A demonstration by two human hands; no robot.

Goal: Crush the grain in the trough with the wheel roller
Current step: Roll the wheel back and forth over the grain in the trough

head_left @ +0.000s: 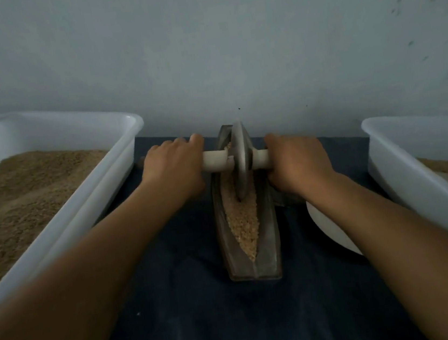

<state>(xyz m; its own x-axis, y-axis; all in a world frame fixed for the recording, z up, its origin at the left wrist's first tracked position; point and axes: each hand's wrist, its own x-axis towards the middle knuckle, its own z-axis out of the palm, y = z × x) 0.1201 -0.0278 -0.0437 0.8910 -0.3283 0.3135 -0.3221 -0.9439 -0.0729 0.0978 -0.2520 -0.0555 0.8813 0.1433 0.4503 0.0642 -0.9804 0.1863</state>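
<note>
A narrow boat-shaped metal trough point(270, 249) lies lengthwise on the dark cloth in front of me, filled with pale tan grain point(243, 224). The grey metal wheel roller point(241, 156) stands upright in the trough's far half, its rim sunk in the grain. A pale wooden axle point(216, 161) runs through the wheel. My left hand point(175, 170) grips the axle's left end. My right hand point(298, 160) grips the right end, close to the wheel. Both arms are stretched forward.
A large white plastic tub point(121, 171) with brown ground grain stands at the left. Another white tub point(404, 176) with grain stands at the right. A white bowl point(329, 230) sits under my right forearm. The wall rises just behind the trough.
</note>
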